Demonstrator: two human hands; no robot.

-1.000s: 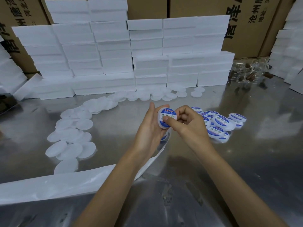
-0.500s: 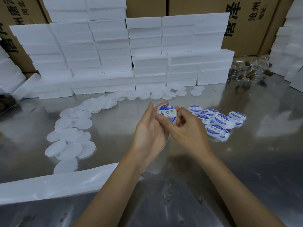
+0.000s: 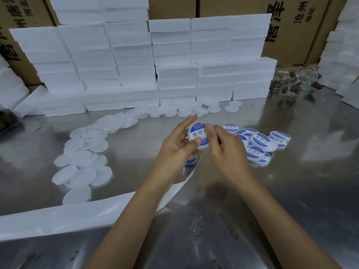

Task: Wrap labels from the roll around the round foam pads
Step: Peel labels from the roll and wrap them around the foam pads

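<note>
White foam blocks (image 3: 136, 61) are standing in tall stacks across the top of the frame, with brown boxes (image 3: 295, 26) behind them. Plain round foam pads (image 3: 83, 158) are lying in a curving line on the shiny tabletop (image 3: 291, 191) at the left. A pile of labelled pads (image 3: 260, 142) is sitting at the right, just beside the right hand (image 3: 223, 150). A long white strip (image 3: 77, 212) is running from the lower left up under the left hand (image 3: 174, 146). In the middle of the frame, both hands are holding one labelled pad (image 3: 198, 135) above the tabletop. Each hand's grip is pinching the pad, with a thumb on the blue label.
</note>
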